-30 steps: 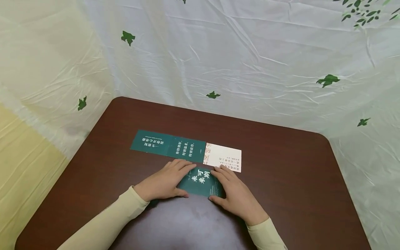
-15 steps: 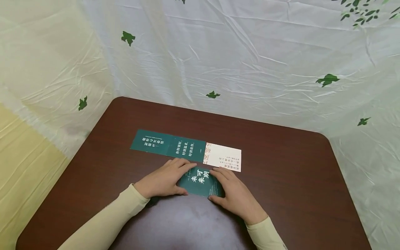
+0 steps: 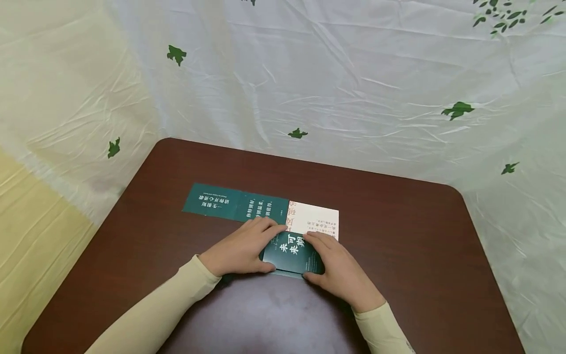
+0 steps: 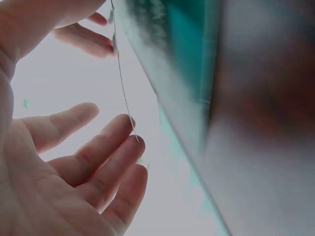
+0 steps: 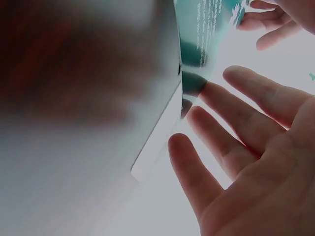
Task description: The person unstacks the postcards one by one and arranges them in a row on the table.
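Note:
Between both hands is a green postcard-like card point(image 3: 292, 253) with large white characters. In the head view my left hand point(image 3: 247, 248) holds its left side, thumb at the near edge and fingers at the far edge. My right hand point(image 3: 342, 268) holds the right side the same way. The card looks slightly raised; a pale green strip shows under its near edge, and I cannot tell whether that is another card or a reflection. In the left wrist view the held card is nearly edge-on at the fingertips point(image 4: 133, 137). Several right fingers point(image 5: 226, 142) look nearly straight in the right wrist view.
Beyond the hands, two green cards, a left one point(image 3: 212, 201) and a middle one point(image 3: 276, 206), and a white card with red characters point(image 3: 314, 216) lie in a row on the brown table point(image 3: 420, 246). A white curtain point(image 3: 353, 98) with green leaf shapes hangs behind the table.
Both hands have shifted a little right and away with the green card. Its far edge now overlaps the white card's near part in view, and the pale strip has appeared below it.

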Available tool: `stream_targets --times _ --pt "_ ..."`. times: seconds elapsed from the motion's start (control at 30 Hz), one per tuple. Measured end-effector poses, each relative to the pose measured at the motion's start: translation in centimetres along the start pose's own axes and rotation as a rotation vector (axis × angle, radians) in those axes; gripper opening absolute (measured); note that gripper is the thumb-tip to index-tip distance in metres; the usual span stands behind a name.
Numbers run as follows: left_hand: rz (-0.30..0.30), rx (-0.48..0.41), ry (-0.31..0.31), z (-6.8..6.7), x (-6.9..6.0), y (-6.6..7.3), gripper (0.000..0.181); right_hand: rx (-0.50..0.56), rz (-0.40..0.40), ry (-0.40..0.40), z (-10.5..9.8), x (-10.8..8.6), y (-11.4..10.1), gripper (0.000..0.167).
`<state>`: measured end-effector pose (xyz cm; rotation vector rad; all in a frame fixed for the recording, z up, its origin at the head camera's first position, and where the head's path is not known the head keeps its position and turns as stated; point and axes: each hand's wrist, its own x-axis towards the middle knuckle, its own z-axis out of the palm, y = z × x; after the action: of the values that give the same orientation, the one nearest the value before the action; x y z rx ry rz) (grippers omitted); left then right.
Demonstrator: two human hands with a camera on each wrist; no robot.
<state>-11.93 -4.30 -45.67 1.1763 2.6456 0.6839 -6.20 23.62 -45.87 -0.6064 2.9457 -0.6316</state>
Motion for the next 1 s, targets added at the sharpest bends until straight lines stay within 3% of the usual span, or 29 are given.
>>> stream_targets --times 0.33,0.63,0.83,1.0 --pt "0.035 0.121 -0.032 0.6 5.7 2.1 0.094 0.068 0.081 0.005 -2.7 -0.9 4.2 0.088" --pt "0.009 0.140 -0.099 1.3 11.3 3.7 0.099 0.133 0.169 -0.033 -4.9 -1.2 8.3 0.085" --pt "0.014 0.173 -0.145 2.6 14.9 5.0 0.098 0.205 0.262 -0.055 -6.0 -1.8 11.0 0.085" --pt "0.008 0.185 -0.145 3.6 17.0 6.1 0.096 0.220 0.319 -0.077 -6.9 -2.3 12.7 0.087"
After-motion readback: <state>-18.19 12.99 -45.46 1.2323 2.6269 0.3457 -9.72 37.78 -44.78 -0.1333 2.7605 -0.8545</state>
